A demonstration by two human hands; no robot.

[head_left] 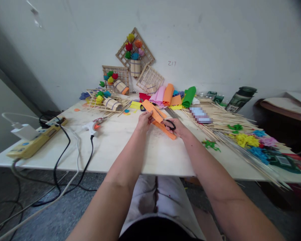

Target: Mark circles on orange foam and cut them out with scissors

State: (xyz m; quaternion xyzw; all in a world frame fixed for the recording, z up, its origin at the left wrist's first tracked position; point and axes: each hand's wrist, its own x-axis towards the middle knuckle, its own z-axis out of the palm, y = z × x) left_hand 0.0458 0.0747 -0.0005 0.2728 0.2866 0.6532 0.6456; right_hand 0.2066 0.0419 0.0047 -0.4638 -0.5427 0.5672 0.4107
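My left hand (145,119) is closed on the left edge of an orange strip (154,112), held just above the pale table (110,144). Black-handled scissors (170,125) are in my right hand (176,126), its fingers around the handles. Their blades point up and left and lie against the orange strip. Below, a second orange piece (169,132) slants down to the right, close to my right hand. Behind the strip, another black scissor handle (142,107) shows partly.
A hot glue gun (90,128) and a yellow power strip (31,144) with trailing cables are on the left. Wooden lattices (115,75) with flowers stand at the back. Coloured rolls (168,94) lie behind my hands; thin sticks (223,117), a phone and a bottle (240,99) are right.
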